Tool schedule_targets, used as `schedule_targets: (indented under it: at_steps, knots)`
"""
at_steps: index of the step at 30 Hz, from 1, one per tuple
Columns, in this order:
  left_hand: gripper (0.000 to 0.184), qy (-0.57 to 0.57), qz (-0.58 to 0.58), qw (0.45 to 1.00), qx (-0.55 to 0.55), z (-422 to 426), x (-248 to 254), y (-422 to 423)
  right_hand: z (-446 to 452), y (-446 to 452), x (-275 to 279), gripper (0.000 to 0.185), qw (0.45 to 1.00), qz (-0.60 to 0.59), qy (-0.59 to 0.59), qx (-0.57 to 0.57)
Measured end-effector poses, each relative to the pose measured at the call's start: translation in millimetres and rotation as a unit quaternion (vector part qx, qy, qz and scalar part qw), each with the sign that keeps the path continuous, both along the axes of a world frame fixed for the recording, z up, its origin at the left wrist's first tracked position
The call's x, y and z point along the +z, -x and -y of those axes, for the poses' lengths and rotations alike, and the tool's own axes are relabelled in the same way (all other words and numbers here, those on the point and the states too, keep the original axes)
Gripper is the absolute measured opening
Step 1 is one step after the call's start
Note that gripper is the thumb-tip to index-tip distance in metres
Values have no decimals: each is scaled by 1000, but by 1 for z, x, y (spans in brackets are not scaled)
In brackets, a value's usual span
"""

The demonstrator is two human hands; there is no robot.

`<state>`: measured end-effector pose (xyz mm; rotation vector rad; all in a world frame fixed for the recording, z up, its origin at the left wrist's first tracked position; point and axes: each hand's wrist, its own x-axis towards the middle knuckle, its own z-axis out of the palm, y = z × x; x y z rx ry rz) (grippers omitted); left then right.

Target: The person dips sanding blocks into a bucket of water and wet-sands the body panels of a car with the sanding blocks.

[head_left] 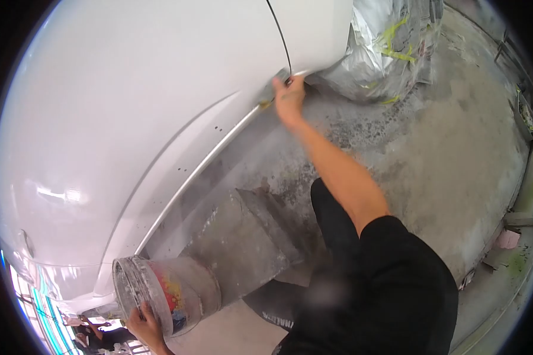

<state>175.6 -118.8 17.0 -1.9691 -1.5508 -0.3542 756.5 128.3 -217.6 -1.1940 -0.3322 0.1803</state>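
Note:
At the lower left, a paint-smeared bucket (pixel 180 296) with a coloured label lies tilted, its open mouth facing left. My left hand (pixel 143 327) grips the bucket at its rim. Higher up, my right hand (pixel 289 100) is closed and pressed against the lower edge of a white car body (pixel 160 77), just below a door seam. Something greyish and flat shows by its fingertips, too blurred to name. A pale strip (pixel 198 171) runs along the sill from near the bucket up to this hand.
A wheel wrapped in silver plastic (pixel 367 65) and yellow tape stands beyond my right hand. Beneath the sill lies a stained grey board (pixel 237 248) on the dusty floor (pixel 444 165). Another person (pixel 98 334) is at the far lower left. A pink block (pixel 508 239) sits at right.

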Motion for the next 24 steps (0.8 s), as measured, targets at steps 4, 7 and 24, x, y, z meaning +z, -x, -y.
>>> schedule_targets:
  at_steps: [4,7,24]
  knots:
    - [53,-32,-19,999,-30,-2,-3,4,10,32,7,43,999,-6,22,48]
    - [53,41,43,998,-5,0,3,7,18,23,-1,46,995,-10,14,98]
    - [50,6,27,999,36,6,1,-5,2,11,193,37,671,702,-139,-195]
